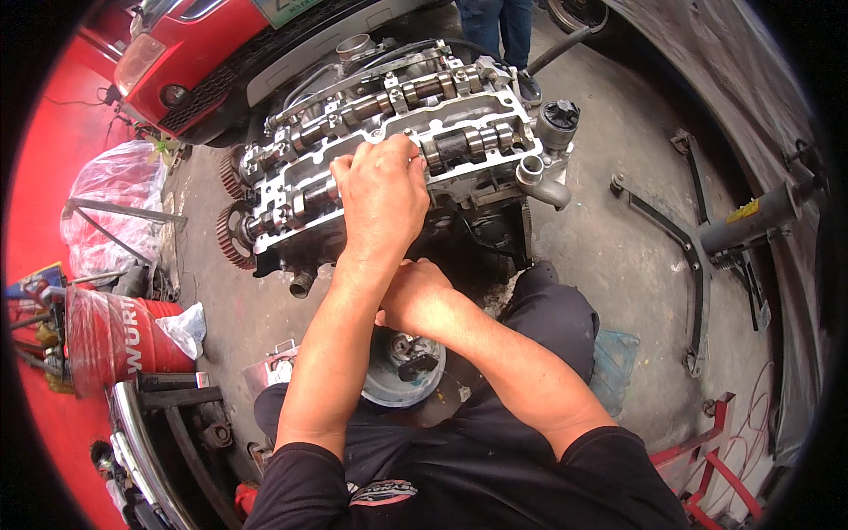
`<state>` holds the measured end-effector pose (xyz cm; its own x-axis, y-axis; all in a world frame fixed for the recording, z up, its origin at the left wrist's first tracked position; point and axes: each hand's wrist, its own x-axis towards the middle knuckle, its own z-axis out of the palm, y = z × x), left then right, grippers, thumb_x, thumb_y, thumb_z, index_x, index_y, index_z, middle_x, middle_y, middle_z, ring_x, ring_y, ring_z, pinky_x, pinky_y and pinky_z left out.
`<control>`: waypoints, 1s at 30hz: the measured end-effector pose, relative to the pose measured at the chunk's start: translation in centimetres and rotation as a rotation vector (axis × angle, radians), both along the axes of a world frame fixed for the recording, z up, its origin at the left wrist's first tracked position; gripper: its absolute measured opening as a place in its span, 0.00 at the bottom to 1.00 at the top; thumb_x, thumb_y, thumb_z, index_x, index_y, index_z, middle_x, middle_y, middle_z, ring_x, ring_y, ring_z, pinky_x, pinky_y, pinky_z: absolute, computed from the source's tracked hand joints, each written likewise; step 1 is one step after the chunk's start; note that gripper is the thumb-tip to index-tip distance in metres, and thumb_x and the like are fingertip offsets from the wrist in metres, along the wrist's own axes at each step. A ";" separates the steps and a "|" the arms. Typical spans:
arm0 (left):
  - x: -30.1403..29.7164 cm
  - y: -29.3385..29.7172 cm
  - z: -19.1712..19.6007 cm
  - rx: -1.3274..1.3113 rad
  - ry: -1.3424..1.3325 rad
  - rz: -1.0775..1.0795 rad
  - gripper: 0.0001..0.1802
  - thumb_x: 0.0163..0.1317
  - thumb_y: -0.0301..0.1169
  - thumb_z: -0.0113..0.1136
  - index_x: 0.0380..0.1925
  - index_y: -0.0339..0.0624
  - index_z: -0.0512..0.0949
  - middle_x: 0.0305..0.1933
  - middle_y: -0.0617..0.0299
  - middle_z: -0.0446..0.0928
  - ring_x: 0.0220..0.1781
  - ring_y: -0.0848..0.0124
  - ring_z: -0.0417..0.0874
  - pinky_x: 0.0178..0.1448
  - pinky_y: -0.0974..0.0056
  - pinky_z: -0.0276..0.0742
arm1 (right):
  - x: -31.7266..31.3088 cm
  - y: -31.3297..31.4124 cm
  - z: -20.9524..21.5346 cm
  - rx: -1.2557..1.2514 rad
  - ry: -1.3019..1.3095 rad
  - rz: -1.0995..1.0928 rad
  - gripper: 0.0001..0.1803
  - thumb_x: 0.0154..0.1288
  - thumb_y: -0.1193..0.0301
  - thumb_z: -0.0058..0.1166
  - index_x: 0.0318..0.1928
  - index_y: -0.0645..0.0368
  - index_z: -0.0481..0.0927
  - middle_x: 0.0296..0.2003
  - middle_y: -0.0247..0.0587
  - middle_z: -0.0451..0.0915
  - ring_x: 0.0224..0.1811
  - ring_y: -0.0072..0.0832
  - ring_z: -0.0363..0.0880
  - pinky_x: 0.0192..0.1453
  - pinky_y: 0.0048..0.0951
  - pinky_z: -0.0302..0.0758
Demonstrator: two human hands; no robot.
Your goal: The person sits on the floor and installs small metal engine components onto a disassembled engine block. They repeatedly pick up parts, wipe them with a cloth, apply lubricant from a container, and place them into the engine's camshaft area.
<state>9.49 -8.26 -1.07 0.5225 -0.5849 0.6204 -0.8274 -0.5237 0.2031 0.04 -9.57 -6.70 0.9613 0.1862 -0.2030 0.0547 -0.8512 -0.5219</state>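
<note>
An engine (pixel 459 196) stands in front of me with its top uncovered, showing two rows of camshafts. My left hand (pixel 384 190) is on the near row, over the camshaft (pixel 450 146), its fingers curled down; what they grip is hidden beneath them. Lower down, against the engine's dark near side, my right hand (pixel 413 290) is closed, partly behind my left forearm. Whatever it holds cannot be made out. Two brown toothed cam gears (pixel 231 234) sit at the engine's left end. A round black-capped part (pixel 559 119) rises at the right end.
Between my legs stands a bucket (pixel 375 389) with metal parts in it. A red drum (pixel 132 340) wrapped in plastic is at left, a red car (pixel 190 53) beyond the engine. A dark metal stand (pixel 698 238) occupies the right floor. Another person's legs (pixel 496 31) show at the back.
</note>
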 end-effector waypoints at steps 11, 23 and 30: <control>4.9 -1.7 5.0 0.411 0.254 0.026 0.13 0.65 0.38 0.66 0.35 0.38 0.86 0.35 0.46 0.86 0.44 0.45 0.86 0.54 0.46 0.78 | -0.1 0.2 0.7 -0.016 0.018 -0.021 0.25 0.63 0.56 0.68 0.53 0.59 0.80 0.49 0.47 0.83 0.55 0.45 0.83 0.59 0.46 0.77; 5.0 -2.8 5.9 0.614 0.039 -0.137 0.10 0.61 0.28 0.63 0.42 0.46 0.87 0.38 0.53 0.87 0.53 0.55 0.85 0.67 0.40 0.65 | 0.0 0.2 0.7 0.007 0.009 -0.019 0.24 0.62 0.57 0.69 0.51 0.59 0.81 0.48 0.48 0.83 0.54 0.45 0.83 0.58 0.46 0.76; 5.0 -3.0 5.8 0.634 0.109 -0.025 0.09 0.67 0.32 0.61 0.41 0.41 0.85 0.41 0.47 0.86 0.52 0.47 0.84 0.66 0.39 0.68 | 0.0 0.4 0.8 -0.002 0.025 -0.015 0.24 0.63 0.57 0.69 0.52 0.59 0.81 0.48 0.48 0.83 0.55 0.45 0.83 0.59 0.46 0.76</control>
